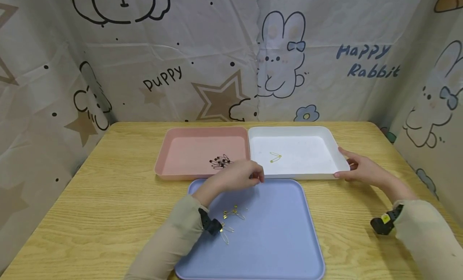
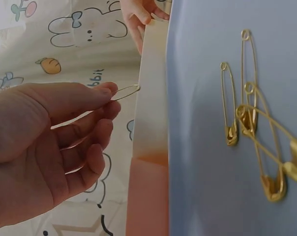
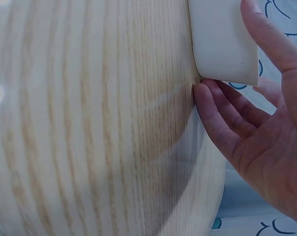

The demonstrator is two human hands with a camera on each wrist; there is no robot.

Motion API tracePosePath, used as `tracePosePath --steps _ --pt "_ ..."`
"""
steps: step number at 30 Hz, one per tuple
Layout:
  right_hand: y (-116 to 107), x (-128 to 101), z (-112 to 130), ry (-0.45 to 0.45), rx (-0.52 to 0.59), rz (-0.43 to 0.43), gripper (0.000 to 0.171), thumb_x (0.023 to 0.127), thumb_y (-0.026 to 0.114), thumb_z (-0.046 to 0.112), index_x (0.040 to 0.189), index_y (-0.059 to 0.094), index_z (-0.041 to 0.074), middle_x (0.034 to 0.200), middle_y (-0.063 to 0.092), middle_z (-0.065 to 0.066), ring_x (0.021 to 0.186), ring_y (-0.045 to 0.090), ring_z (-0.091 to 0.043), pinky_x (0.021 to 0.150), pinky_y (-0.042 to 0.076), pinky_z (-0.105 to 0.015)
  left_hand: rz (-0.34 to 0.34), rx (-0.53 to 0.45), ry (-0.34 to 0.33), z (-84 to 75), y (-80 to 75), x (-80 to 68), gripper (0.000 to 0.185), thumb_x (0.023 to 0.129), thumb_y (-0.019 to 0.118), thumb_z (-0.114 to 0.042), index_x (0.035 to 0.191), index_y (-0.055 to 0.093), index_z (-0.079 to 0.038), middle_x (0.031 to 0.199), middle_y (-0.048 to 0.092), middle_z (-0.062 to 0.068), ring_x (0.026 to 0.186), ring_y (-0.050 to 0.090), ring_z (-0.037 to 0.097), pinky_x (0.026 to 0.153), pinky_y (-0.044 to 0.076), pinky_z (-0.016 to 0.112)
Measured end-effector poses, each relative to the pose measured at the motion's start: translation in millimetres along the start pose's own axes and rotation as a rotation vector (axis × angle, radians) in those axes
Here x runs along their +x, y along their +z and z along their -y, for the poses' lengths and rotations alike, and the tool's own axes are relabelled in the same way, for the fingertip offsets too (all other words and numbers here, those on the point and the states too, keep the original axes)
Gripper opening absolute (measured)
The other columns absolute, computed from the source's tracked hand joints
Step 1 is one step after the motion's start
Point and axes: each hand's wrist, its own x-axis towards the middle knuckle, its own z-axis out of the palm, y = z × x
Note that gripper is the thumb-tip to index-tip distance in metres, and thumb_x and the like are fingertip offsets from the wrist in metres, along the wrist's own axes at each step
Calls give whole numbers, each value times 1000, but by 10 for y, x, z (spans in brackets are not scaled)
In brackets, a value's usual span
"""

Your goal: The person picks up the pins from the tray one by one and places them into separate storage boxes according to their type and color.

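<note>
Flagging surroundings: blue tray (image 1: pixel 275 239) nearest on the wood-grain surface (image 1: pixel 108 203), pink tray (image 1: pixel 188 151) and white tray (image 1: pixel 307 151) side by side behind it. Black pins (image 1: pixel 220 162) clustered in pink, gold pins (image 1: pixel 275 157) in white, more gold ones loose on blue. Left wrist camera (image 1: pixel 210 222) partly blocks those in the head view. Printed backdrop (image 1: pixel 213 26) reads "Puppy" and "Happy Rabbit". Left grip (image 1: pixel 238 175) pinches one gold safety pin (image 2: pixel 127 93) between thumb and fingertip, coil end sticking out, near the blue/white tray boundary. Right grip (image 1: pixel 361 171) holds white's near right corner.
</note>
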Motion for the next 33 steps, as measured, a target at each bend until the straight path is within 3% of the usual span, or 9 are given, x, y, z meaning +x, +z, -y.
tracePosePath --steps 9,17,23,33 --pt "2 -4 26 14 -13 -5 101 77 66 50 146 4 10 107 48 -21 82 50 -22 66 41 -28 -122 -53 -38 47 -5 138 6 83 63 -11 87 67 -13 82 63 -6 72 54 7 64 41 21" --pt "6 -1 10 13 -17 -13 102 76 66 51 146 4 9 108 48 -21 83 50 -23 67 41 -28 -164 -112 -124 88 -2 296 7 84 64 -15 90 66 -13 84 63 -4 70 54 8 62 41 21" --pt "2 2 8 12 -16 -13 102 76 66 50 146 4 9 109 48 -22 84 50 -23 67 40 -28 -211 -152 -143 131 28 407 8 85 62 -17 92 66 -14 84 62 -6 74 54 8 65 41 21" --pt "4 -7 23 6 -15 -5 101 77 66 49 146 4 8 109 48 -22 84 50 -22 67 41 -28 -234 -213 -192 245 112 579 7 86 63 -17 90 66 -14 86 61 -5 80 54 10 70 42 23"
